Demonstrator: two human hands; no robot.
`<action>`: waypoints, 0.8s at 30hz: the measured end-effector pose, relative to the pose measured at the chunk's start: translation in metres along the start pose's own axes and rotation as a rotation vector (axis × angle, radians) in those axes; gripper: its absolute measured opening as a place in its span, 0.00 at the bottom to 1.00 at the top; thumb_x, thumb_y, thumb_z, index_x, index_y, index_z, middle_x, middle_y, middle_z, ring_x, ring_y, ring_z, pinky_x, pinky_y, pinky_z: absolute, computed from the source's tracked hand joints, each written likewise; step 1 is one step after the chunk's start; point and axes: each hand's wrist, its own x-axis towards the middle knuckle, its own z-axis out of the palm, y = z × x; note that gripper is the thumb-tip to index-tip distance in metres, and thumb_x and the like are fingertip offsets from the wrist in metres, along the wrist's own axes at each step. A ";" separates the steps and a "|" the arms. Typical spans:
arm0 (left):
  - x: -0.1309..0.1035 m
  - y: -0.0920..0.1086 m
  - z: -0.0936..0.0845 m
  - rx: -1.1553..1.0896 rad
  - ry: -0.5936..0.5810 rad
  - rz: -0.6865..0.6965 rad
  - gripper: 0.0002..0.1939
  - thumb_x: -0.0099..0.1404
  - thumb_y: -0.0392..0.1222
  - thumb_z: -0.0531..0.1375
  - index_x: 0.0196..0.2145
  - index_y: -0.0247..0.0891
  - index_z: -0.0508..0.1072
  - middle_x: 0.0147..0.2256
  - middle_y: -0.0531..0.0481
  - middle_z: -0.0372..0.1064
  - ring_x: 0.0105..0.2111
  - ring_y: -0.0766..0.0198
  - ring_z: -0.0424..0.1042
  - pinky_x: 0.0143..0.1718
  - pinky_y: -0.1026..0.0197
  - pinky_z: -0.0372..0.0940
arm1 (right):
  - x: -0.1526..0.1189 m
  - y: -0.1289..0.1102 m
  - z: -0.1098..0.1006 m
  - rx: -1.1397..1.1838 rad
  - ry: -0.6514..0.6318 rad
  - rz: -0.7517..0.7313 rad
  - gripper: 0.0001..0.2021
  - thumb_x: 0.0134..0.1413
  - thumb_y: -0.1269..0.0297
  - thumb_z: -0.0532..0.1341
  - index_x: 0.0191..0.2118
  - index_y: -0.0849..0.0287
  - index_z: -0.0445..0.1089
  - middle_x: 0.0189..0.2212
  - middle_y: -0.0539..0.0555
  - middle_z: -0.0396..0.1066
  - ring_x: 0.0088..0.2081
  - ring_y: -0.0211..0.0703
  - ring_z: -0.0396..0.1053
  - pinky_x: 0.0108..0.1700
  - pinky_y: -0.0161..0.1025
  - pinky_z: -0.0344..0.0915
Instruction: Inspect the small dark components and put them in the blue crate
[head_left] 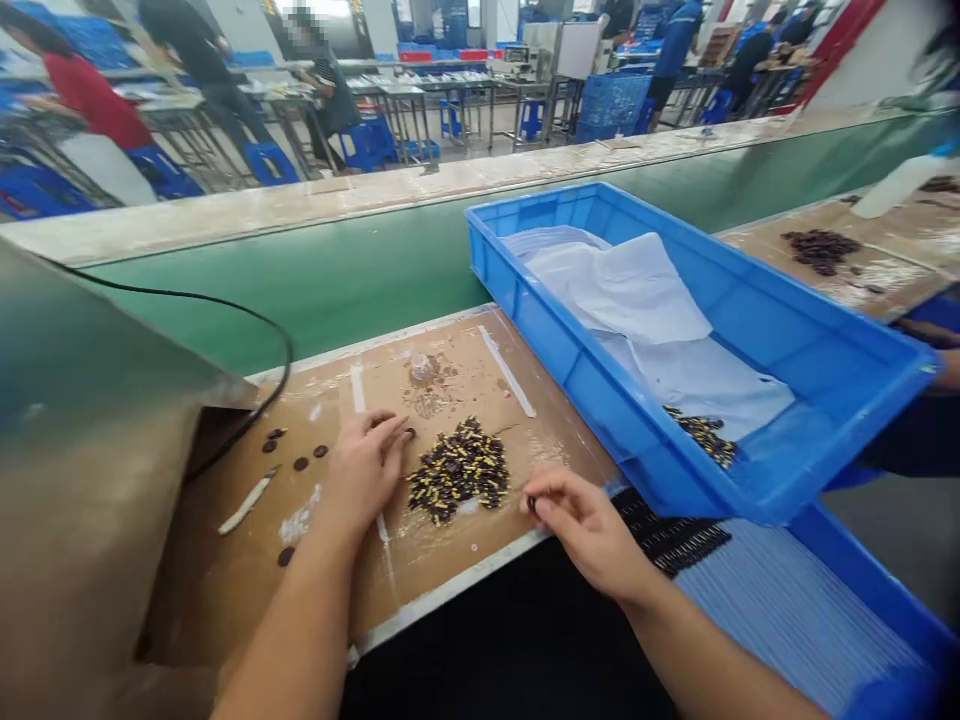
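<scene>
My left hand rests by the left side of a pile of small dark parts with yellow bits, its thumb and fingers closed at a small dark round piece. To the right of the pile, near the board's front edge, my right hand pinches another small dark piece between thumb and fingertips. What kind of part these are is too small to tell. Both hands are above the brown work board, apart from each other.
A blue crate with white sheets and more yellow-dark parts stands at the right. Below it are rows of black parts. At the left are a metal housing, a black cable, a white-handled tool and dark discs.
</scene>
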 end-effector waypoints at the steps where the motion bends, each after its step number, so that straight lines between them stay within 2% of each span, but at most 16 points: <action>1: 0.000 -0.002 0.001 0.026 -0.016 0.021 0.18 0.68 0.51 0.57 0.45 0.40 0.81 0.45 0.39 0.74 0.44 0.48 0.72 0.50 0.49 0.66 | -0.024 0.006 -0.014 -0.053 0.028 0.069 0.08 0.64 0.56 0.63 0.46 0.47 0.76 0.38 0.54 0.72 0.37 0.44 0.73 0.42 0.46 0.74; 4: 0.003 -0.006 0.004 0.080 -0.030 0.108 0.19 0.68 0.54 0.55 0.39 0.41 0.82 0.41 0.41 0.74 0.38 0.49 0.72 0.43 0.49 0.67 | -0.087 0.016 -0.058 -0.135 0.211 0.251 0.12 0.59 0.54 0.67 0.49 0.45 0.76 0.40 0.55 0.73 0.37 0.46 0.74 0.42 0.49 0.75; 6: 0.005 -0.006 0.006 0.096 0.019 0.139 0.19 0.66 0.56 0.55 0.35 0.43 0.81 0.39 0.44 0.74 0.34 0.52 0.71 0.40 0.49 0.67 | -0.116 0.017 -0.092 -0.176 0.388 0.304 0.13 0.56 0.54 0.69 0.46 0.48 0.77 0.40 0.56 0.75 0.38 0.48 0.74 0.43 0.49 0.75; 7: 0.005 -0.004 0.006 0.100 0.006 0.125 0.19 0.67 0.56 0.55 0.35 0.43 0.81 0.39 0.45 0.74 0.35 0.52 0.71 0.41 0.49 0.67 | -0.127 0.018 -0.111 -0.200 0.487 0.304 0.13 0.54 0.53 0.70 0.43 0.49 0.77 0.40 0.56 0.76 0.38 0.48 0.74 0.43 0.48 0.74; 10: 0.005 0.005 0.002 0.138 -0.040 0.046 0.20 0.68 0.57 0.53 0.37 0.44 0.79 0.42 0.48 0.73 0.38 0.51 0.72 0.44 0.47 0.69 | -0.146 0.027 -0.174 -0.239 0.786 0.287 0.17 0.47 0.52 0.73 0.41 0.54 0.76 0.37 0.57 0.76 0.36 0.46 0.73 0.40 0.43 0.72; 12: 0.002 0.013 -0.002 0.170 -0.052 -0.027 0.19 0.69 0.58 0.52 0.40 0.46 0.78 0.45 0.49 0.71 0.43 0.50 0.73 0.47 0.44 0.70 | -0.151 0.039 -0.214 -0.257 0.946 0.352 0.22 0.41 0.50 0.74 0.41 0.56 0.76 0.35 0.57 0.76 0.33 0.44 0.72 0.34 0.41 0.70; 13: 0.001 0.016 -0.004 0.178 -0.051 -0.058 0.18 0.70 0.58 0.52 0.41 0.47 0.77 0.47 0.50 0.70 0.45 0.49 0.73 0.48 0.43 0.70 | -0.151 0.047 -0.231 -0.304 1.003 0.408 0.22 0.40 0.51 0.74 0.40 0.57 0.76 0.34 0.57 0.76 0.31 0.43 0.72 0.32 0.40 0.69; 16: -0.002 0.020 -0.006 0.167 -0.038 -0.110 0.17 0.70 0.58 0.54 0.44 0.49 0.76 0.51 0.52 0.69 0.51 0.46 0.72 0.51 0.41 0.69 | -0.151 0.066 -0.269 -0.441 1.050 0.551 0.12 0.46 0.58 0.70 0.35 0.59 0.75 0.29 0.56 0.75 0.27 0.42 0.70 0.30 0.39 0.67; 20: -0.004 0.018 -0.004 0.123 0.014 -0.100 0.16 0.68 0.57 0.57 0.47 0.51 0.77 0.53 0.52 0.68 0.52 0.46 0.71 0.54 0.41 0.67 | -0.147 0.078 -0.294 -0.696 1.010 0.735 0.02 0.52 0.71 0.68 0.31 0.62 0.75 0.26 0.56 0.75 0.31 0.44 0.73 0.36 0.40 0.69; 22: -0.004 0.016 -0.003 0.107 0.031 -0.094 0.15 0.68 0.56 0.57 0.48 0.52 0.77 0.54 0.53 0.68 0.53 0.46 0.71 0.56 0.42 0.66 | -0.143 0.079 -0.299 -0.853 0.966 0.809 0.02 0.55 0.71 0.68 0.33 0.62 0.75 0.30 0.55 0.76 0.35 0.43 0.74 0.42 0.40 0.71; 24: -0.004 0.016 -0.003 0.103 0.044 -0.092 0.17 0.69 0.56 0.57 0.47 0.49 0.78 0.54 0.52 0.69 0.54 0.45 0.71 0.57 0.41 0.66 | -0.137 0.077 -0.300 -1.016 0.927 0.835 0.06 0.61 0.65 0.66 0.41 0.61 0.75 0.38 0.55 0.76 0.40 0.43 0.75 0.45 0.42 0.73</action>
